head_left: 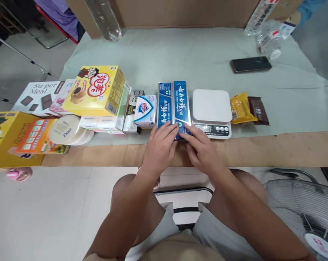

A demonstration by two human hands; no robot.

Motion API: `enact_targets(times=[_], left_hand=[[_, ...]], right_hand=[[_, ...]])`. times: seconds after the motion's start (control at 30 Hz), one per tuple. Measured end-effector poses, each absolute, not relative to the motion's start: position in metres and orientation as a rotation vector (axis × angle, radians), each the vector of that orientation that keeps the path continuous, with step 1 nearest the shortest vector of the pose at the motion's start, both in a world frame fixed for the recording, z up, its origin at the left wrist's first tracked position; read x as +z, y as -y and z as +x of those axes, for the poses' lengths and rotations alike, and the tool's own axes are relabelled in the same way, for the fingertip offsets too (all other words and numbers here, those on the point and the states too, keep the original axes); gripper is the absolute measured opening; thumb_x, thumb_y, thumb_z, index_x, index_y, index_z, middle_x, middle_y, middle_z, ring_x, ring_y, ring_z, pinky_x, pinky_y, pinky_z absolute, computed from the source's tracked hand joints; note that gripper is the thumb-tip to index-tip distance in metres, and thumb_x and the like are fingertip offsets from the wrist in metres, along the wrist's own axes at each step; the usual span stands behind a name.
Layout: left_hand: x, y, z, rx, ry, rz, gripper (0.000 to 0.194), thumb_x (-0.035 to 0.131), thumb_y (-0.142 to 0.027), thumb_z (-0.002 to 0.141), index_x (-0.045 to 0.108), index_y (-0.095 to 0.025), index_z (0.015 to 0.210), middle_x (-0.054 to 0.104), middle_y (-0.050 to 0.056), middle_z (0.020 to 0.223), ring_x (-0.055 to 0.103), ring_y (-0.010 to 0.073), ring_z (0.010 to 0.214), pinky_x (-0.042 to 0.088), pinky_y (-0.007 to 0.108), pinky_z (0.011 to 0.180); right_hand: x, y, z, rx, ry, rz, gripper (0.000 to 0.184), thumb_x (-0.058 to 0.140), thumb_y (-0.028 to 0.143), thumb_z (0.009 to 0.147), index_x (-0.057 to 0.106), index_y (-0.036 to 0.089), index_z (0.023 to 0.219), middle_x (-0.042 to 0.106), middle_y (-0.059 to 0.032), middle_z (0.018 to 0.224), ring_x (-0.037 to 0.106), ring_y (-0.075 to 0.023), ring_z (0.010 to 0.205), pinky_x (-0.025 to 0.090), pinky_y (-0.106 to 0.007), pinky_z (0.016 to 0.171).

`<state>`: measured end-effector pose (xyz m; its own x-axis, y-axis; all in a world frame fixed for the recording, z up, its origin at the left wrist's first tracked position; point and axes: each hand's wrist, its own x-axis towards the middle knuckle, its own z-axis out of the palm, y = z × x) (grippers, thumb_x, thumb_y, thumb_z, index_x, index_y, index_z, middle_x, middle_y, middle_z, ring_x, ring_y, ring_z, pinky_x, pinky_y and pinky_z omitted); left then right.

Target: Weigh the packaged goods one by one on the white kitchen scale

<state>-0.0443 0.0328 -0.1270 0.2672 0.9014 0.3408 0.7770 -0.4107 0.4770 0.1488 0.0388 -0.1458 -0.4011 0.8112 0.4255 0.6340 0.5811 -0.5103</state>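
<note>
Two blue toothpaste boxes, a left one [164,105] and a right one [181,101], lie side by side at the front of the table. My left hand [160,146] rests with its fingers stretched over their near ends. On the right box's near end lie the fingertips of my right hand [200,148], its fingers extended. Just right of them sits a white kitchen scale [211,106] with its platform bare. A white and blue Safeguard soap box [145,111] stands close on the left.
Left are a yellow puff box [94,90], a Dove jar [64,129], an orange box [33,136] and other cartons. Yellow [242,108] and brown [258,110] snack packets lie right of the scale. Behind are a phone [251,64] and a plastic bottle [270,40]. A fan [302,206] stands below right.
</note>
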Motion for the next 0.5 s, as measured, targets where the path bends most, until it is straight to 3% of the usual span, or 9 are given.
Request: enact_targets(times=[0.17, 0.3, 0.4, 0.5], left_hand=[[-0.118, -0.026, -0.007, 1.356, -1.339, 2.488, 0.032, 0.057, -0.015, 0.092, 0.067, -0.019, 0.123, 0.08, 0.01, 0.12, 0.073, 0.0284, 0.124, 0.052, 0.05, 0.115], [-0.122, -0.024, 0.048, 1.414, -1.04, 2.398, 0.033, 0.057, -0.009, 0.088, 0.065, -0.017, 0.119, 0.08, 0.01, 0.113, 0.075, 0.0253, 0.117, 0.056, 0.044, 0.11], [-0.133, -0.03, 0.09, 1.306, -0.937, 2.248, 0.033, 0.054, -0.014, 0.092, 0.065, -0.015, 0.123, 0.077, 0.013, 0.12, 0.072, 0.0245, 0.119, 0.058, 0.042, 0.109], [-0.141, -0.04, 0.125, 1.128, -0.895, 2.045, 0.039, 0.052, -0.024, 0.096, 0.061, -0.012, 0.133, 0.07, 0.017, 0.134, 0.068, 0.0256, 0.127, 0.057, 0.042, 0.111]], right_hand=[[-0.132, -0.042, 0.176, 0.217, 1.912, -1.119, 0.033, 0.051, 0.016, 0.098, 0.071, 0.024, 0.122, 0.075, -0.0106, 0.127, 0.073, -0.0235, 0.117, 0.062, -0.044, 0.103], [-0.13, -0.056, 0.221, -0.05, 1.666, -1.313, 0.022, 0.055, 0.018, 0.096, 0.071, 0.024, 0.11, 0.075, -0.0093, 0.109, 0.072, -0.0252, 0.108, 0.059, -0.047, 0.103], [-0.139, -0.07, 0.264, -0.144, 1.524, -1.506, 0.03, 0.058, 0.018, 0.09, 0.069, 0.022, 0.117, 0.071, -0.0125, 0.119, 0.067, -0.0287, 0.119, 0.056, -0.051, 0.107], [-0.151, -0.079, 0.301, -0.079, 1.445, -1.731, 0.048, 0.063, 0.024, 0.085, 0.064, 0.022, 0.133, 0.064, -0.0157, 0.139, 0.058, -0.0338, 0.136, 0.05, -0.057, 0.115]])
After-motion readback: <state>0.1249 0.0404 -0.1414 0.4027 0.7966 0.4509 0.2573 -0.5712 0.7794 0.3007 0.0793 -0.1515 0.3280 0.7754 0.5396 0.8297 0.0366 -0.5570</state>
